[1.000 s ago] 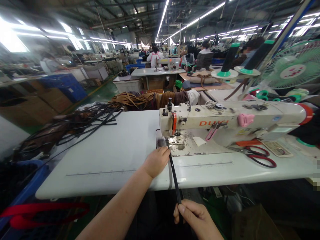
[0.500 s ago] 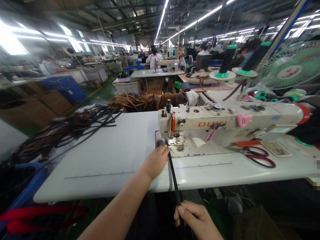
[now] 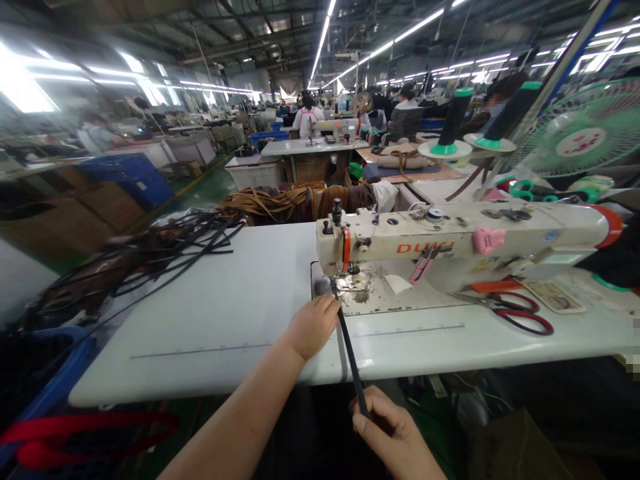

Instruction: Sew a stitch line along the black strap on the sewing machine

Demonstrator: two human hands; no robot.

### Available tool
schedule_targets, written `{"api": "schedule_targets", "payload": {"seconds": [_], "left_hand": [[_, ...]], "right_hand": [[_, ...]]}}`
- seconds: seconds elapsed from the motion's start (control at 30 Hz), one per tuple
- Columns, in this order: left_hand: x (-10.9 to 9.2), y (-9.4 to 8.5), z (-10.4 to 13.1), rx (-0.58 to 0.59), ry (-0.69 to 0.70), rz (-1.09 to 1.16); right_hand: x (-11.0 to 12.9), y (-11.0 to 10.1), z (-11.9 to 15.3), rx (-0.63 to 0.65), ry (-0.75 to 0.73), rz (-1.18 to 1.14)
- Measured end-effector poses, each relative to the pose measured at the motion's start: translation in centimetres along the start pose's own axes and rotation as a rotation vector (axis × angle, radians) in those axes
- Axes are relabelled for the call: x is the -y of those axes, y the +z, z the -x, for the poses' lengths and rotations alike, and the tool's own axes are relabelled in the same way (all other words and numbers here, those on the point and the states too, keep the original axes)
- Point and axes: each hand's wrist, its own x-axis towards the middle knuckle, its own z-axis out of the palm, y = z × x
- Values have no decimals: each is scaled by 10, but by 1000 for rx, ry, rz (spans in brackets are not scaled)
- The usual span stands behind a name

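A narrow black strap [image 3: 351, 352] runs from the needle area of a sewing machine [image 3: 440, 250] down over the table's front edge. My left hand [image 3: 314, 325] lies close to the presser foot, its fingers closed on the strap and hiding part of it. Below the table edge, my right hand [image 3: 387, 423] pinches the strap between thumb and fingers. The strap is stretched fairly straight between both hands. Where it meets the needle, my left fingers partly cover it.
Red-handled scissors [image 3: 523, 313] lie on the table at right, near an orange piece [image 3: 496, 286]. Black straps [image 3: 200, 243] hang over the left end of the white table [image 3: 215, 293]. Thread cones [image 3: 454, 123] and a fan [image 3: 580, 141] stand behind. Co-workers sit farther back.
My right hand has moved slightly up along the strap's line, its grip opening a little around it. My left hand has shifted slightly down, toward me.
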Motion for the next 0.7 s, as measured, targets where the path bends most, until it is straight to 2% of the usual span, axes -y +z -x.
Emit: {"api": "schedule_targets", "payload": {"seconds": [0.3,0.4,0.5,0.6,0.7], "left_hand": [[1,2,0,45,25,-7],[1,3,0,42,33,-6],[0,4,1,44,-17,19],[0,6,2,49,-46,45],[1,5,2,46,-25,48]], "right_hand": [[-9,2,-4,-9,46,-56],[-5,2,-8,-72,11,52],[1,2,-13,-110,-25,197],[3,2,-17,-49,43,225],[2,2,-18,39,108,115]]}}
